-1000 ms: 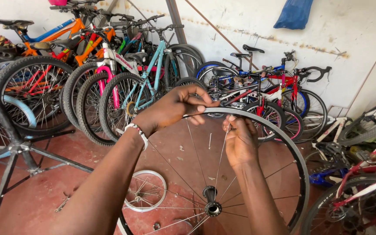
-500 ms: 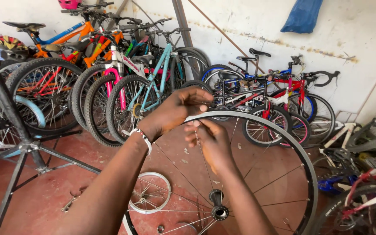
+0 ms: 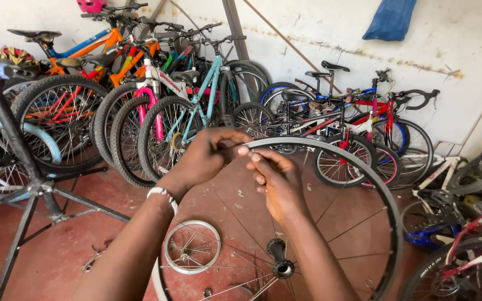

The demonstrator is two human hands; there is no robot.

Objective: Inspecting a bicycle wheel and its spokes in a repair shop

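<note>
Two hands at top of one bare wheel rim [image 3: 383, 195], held upright over red floor [image 3: 57, 245]. Left hand [image 3: 205, 156]: fingers pinched narrow on rim edge. Right hand [image 3: 277, 178]: fingers half-curled, tips near rim, grip unclear. One hub [image 3: 282, 267] at centre w/ thin spokes. One small white rim [image 3: 192, 247] flat on floor, beyond. One repair stand [image 3: 12, 139] at left.

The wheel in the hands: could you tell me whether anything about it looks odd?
Yes: the wheel is a bare rim with no tyre, and its spokes look sparse, with wide gaps around the hub. Both hands, left and right, pinch at its top edge.
</note>
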